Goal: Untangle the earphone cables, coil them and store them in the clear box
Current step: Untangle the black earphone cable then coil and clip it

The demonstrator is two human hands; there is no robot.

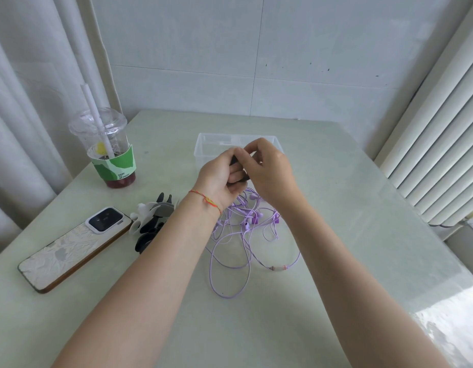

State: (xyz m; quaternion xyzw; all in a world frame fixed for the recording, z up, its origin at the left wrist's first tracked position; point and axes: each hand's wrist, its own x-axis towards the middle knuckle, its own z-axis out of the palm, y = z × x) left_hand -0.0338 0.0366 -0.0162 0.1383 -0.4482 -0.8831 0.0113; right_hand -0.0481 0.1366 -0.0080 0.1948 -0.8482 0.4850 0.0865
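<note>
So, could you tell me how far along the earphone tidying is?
Nothing looks stored yet: the purple cables lie tangled on the table in front of the clear box. The left hand and right hand grip a small dark item together. Untangling, coiling and boxing all remain.

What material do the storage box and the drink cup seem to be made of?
The clear box looks like rigid transparent plastic: the table shows through its walls, and its rim is thin. The drink cup also looks like clear plastic, glossy with highlights on its domed lid; its green sleeve appears matte, probably paper.
</note>
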